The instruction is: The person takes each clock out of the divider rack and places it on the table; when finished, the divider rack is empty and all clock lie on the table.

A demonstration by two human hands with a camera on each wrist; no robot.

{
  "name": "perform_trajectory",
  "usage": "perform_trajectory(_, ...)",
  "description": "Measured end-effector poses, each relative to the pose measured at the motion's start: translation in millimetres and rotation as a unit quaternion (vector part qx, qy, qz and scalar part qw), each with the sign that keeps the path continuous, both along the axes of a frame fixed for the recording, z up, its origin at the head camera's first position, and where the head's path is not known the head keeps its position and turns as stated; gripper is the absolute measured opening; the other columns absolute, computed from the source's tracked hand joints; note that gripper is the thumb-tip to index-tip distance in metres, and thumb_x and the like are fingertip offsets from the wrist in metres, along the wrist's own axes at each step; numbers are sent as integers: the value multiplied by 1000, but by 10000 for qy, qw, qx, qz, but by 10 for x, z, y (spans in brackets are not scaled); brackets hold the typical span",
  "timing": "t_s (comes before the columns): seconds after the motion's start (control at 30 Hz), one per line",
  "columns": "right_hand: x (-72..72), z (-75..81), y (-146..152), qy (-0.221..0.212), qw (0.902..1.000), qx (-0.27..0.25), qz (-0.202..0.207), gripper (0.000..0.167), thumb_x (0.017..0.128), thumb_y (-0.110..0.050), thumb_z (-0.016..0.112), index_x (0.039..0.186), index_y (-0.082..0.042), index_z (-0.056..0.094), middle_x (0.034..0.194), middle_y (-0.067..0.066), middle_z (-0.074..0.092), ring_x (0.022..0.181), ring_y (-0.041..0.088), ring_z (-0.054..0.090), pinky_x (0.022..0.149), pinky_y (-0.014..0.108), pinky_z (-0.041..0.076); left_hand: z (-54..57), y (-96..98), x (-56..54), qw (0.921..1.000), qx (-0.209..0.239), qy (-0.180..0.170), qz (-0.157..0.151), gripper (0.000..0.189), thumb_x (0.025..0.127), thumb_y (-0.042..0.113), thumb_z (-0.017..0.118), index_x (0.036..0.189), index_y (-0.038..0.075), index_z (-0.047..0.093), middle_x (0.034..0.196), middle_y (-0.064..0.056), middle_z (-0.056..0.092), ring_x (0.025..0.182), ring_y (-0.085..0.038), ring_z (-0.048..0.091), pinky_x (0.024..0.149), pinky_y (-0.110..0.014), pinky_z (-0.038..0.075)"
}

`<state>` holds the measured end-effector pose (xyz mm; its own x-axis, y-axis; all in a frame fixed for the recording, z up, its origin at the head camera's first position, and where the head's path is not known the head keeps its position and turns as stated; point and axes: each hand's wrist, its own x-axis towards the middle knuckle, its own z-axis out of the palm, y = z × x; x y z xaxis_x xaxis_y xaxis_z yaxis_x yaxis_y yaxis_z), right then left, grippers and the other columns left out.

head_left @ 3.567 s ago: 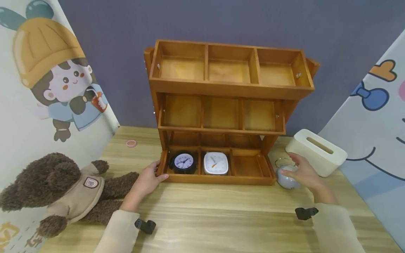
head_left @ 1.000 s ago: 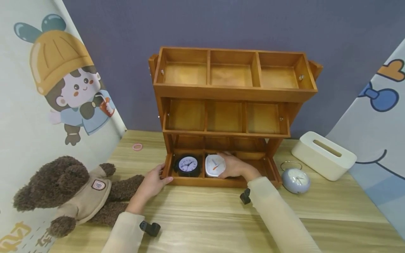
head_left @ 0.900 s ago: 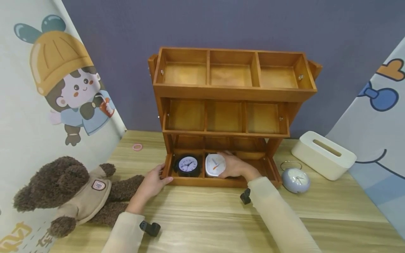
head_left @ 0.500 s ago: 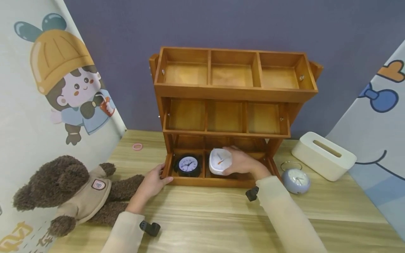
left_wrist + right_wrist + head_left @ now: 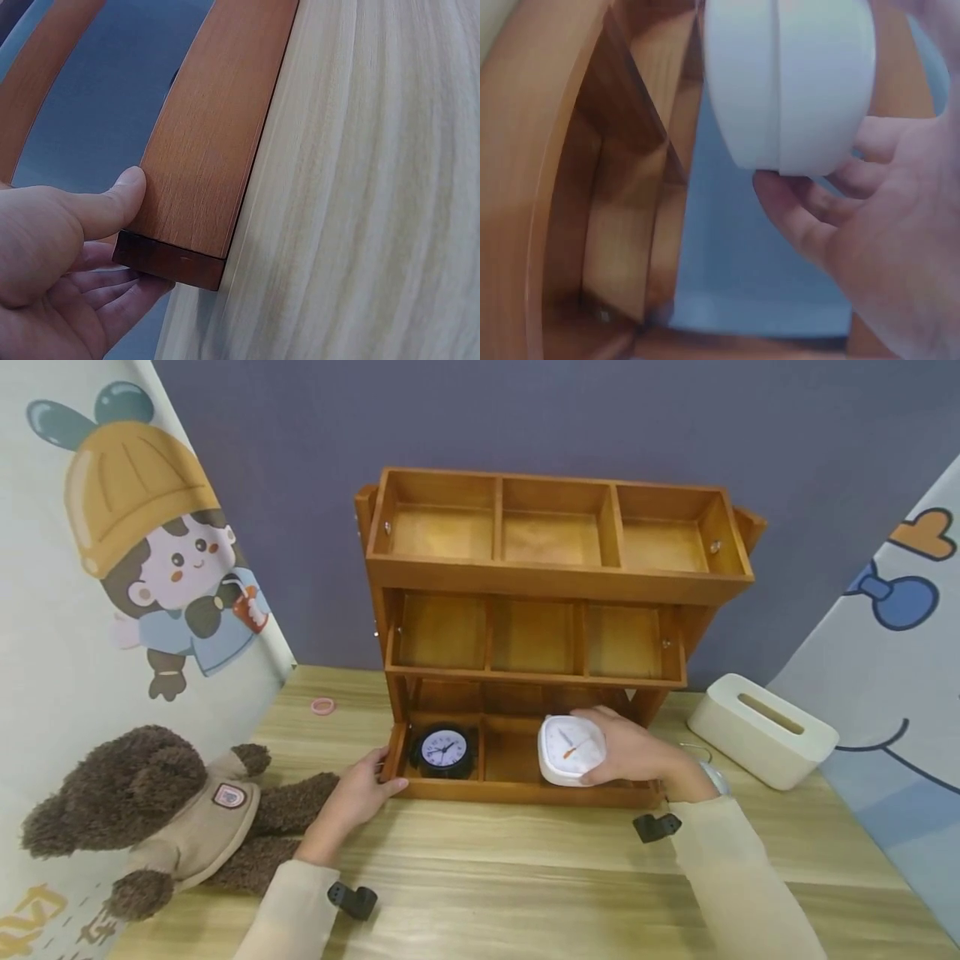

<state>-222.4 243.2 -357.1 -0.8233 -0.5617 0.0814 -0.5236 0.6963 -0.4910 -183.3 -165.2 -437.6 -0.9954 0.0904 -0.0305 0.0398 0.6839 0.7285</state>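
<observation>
My right hand holds a white square alarm clock by its right side, in front of the bottom tier's middle and right compartments. In the right wrist view, the fingers curl against the white clock's casing. My left hand grips the left end of the three-tier wooden shelf. In the left wrist view, its thumb lies on the board's face, with the other fingers round the end. A black round alarm clock sits in the bottom left compartment.
A lilac alarm clock at the right is mostly hidden behind my right wrist. Behind it stands a cream tissue box. A brown teddy bear lies at the left, and a pink ring lies near the back left.
My right hand has left the lilac clock, taken hold of the white clock in the middle compartment, lifted it and carried it rightward. My left hand keeps its grip on the shelf.
</observation>
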Motion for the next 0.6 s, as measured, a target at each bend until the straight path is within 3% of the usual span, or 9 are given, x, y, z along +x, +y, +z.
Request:
perform_trajectory(0.17, 166, 61, 281, -68, 9998, 10, -196, 99, 60, -35, 90, 138, 6, 45, 127, 18, 49, 103, 29, 53, 84, 44, 46, 6, -4, 1, 10000, -27, 83, -10, 66, 93, 16, 68, 144, -12, 35, 131, -32, 52, 115, -44, 54, 96, -55, 45)
perform_trajectory(0.37, 379, 31, 664, 275, 9992, -14, -298, 97, 58, -32, 92, 134, 9, 47, 125, 23, 51, 107, 34, 51, 85, 49, 46, 0, -4, 1, 9999, -55, 93, -57, 66, 94, 16, 68, 143, -12, 35, 130, -32, 52, 116, -45, 54, 96, -55, 44)
perform_trajectory(0.6, 646, -81, 1107, 395, 9983, 48, -434, 100, 55, -28, 95, 134, 8, 46, 128, 27, 51, 110, 38, 50, 85, 34, 44, 3, -6, -5, 9999, -68, 118, -77, 66, 93, 15, 68, 143, -13, 35, 130, -33, 52, 115, -45, 54, 96, -55, 44)
